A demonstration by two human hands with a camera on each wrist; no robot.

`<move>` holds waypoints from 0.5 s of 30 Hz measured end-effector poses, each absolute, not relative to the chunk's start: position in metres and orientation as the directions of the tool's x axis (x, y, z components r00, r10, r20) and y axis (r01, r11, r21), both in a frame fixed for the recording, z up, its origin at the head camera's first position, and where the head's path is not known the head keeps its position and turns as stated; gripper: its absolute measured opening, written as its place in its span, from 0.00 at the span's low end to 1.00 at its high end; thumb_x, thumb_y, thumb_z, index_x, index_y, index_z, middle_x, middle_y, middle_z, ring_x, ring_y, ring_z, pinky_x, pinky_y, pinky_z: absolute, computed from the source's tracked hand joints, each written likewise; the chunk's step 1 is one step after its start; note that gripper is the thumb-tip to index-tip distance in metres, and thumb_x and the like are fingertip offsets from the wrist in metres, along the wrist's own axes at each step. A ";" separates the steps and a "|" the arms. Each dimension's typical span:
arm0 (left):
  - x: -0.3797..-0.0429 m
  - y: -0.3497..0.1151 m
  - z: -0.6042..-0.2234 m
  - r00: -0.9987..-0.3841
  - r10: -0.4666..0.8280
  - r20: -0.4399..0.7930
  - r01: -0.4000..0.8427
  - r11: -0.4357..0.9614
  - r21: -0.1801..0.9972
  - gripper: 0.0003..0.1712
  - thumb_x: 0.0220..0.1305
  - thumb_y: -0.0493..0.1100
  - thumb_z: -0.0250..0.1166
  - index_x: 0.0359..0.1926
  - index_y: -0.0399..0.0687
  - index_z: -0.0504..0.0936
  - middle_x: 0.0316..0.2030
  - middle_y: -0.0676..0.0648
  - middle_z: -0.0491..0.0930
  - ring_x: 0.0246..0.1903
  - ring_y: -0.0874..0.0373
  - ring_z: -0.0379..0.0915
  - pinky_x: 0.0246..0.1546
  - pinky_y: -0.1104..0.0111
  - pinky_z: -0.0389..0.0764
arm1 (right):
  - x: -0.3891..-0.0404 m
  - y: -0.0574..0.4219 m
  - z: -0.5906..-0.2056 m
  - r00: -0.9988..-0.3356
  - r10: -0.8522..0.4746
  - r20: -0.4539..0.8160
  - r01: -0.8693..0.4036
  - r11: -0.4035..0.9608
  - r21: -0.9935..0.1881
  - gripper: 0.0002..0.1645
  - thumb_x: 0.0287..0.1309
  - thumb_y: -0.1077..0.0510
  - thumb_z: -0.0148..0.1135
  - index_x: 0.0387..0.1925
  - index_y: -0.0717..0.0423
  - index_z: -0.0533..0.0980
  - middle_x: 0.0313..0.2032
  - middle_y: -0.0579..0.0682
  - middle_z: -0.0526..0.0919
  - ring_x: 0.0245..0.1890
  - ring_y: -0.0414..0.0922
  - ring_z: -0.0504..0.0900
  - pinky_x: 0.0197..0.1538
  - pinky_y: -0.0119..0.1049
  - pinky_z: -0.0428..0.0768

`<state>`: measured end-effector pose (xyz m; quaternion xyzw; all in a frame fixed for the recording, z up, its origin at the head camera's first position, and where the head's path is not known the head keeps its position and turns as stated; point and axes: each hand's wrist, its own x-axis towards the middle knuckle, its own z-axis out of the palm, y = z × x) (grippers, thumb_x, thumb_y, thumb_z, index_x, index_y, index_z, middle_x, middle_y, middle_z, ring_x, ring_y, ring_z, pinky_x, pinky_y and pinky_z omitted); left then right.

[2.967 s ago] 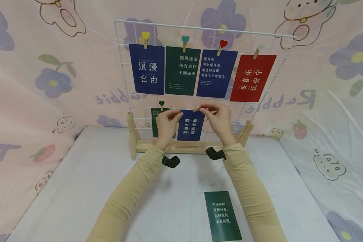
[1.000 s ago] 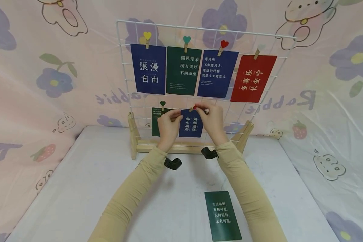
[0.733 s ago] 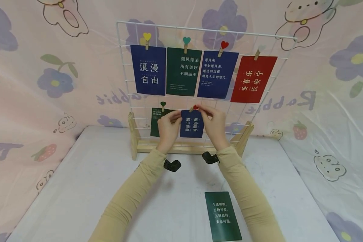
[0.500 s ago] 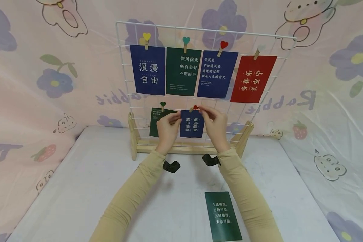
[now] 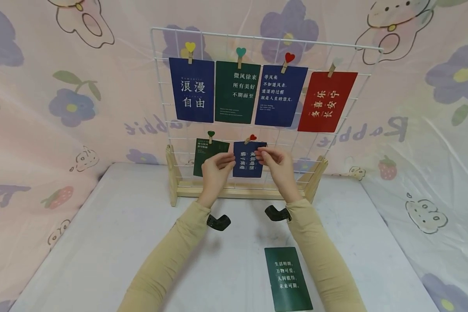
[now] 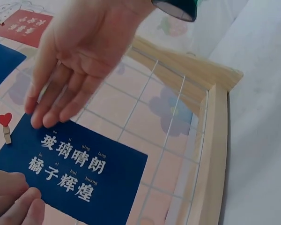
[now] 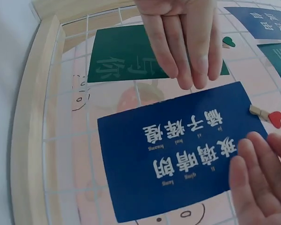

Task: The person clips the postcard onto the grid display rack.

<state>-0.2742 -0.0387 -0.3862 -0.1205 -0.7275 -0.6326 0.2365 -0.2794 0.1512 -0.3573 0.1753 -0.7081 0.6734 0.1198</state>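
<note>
A small blue card (image 5: 242, 167) with white characters hangs in the lower row of a white wire grid (image 5: 347, 104), pinned at its top edge by a wooden clothespin (image 5: 251, 138) with a red heart. My left hand (image 5: 215, 171) is at the card's left edge; in the right wrist view its fingers (image 7: 196, 70) extend almost straight and pinch nothing. On the opposite side, my right hand (image 5: 280, 169) has its fingertips over the card's right edge. Seen from the left wrist, the right hand's fingers (image 6: 65, 96) are extended at that edge. The clothespin (image 6: 7, 133) stands free of both hands.
A green card (image 5: 204, 158) hangs left of the blue one, partly behind the left hand. Two blue cards, a green one and a red card (image 5: 327, 102) fill the upper row. Another green card (image 5: 288, 277) lies on the white table near the right forearm. Wooden feet (image 5: 172, 177) support the grid.
My right hand has let go of the red-heart clothespin and dropped to the blue card's right edge. The left hand has lowered slightly from the card's upper left corner. The clothespin now stays on the card.
</note>
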 end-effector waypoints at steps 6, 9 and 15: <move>-0.263 -0.037 -0.390 -0.912 -0.040 0.409 0.405 0.078 0.911 0.16 0.58 0.30 0.68 0.48 0.31 0.81 0.43 0.37 0.83 0.43 0.48 0.81 0.45 0.66 0.81 | -0.278 0.163 -0.369 -0.944 -0.143 0.298 -0.304 0.020 -0.952 0.20 0.68 0.57 0.55 0.55 0.67 0.75 0.50 0.60 0.81 0.50 0.50 0.80 0.54 0.42 0.77; -0.256 -0.037 -0.392 -0.935 0.001 0.354 0.354 0.041 0.934 0.17 0.58 0.29 0.67 0.49 0.28 0.80 0.45 0.35 0.81 0.45 0.45 0.80 0.47 0.63 0.80 | -0.274 0.168 -0.372 -0.949 -0.169 0.266 -0.273 0.020 -0.962 0.21 0.68 0.56 0.55 0.55 0.68 0.74 0.50 0.62 0.80 0.51 0.52 0.79 0.55 0.42 0.76; -0.229 -0.039 -0.380 -0.952 0.087 0.292 0.295 0.022 0.955 0.17 0.58 0.26 0.64 0.50 0.25 0.78 0.47 0.30 0.79 0.48 0.40 0.77 0.47 0.63 0.80 | -0.265 0.178 -0.376 -0.951 -0.211 0.226 -0.235 0.021 -0.972 0.24 0.69 0.55 0.54 0.58 0.68 0.72 0.51 0.63 0.79 0.52 0.53 0.79 0.56 0.41 0.76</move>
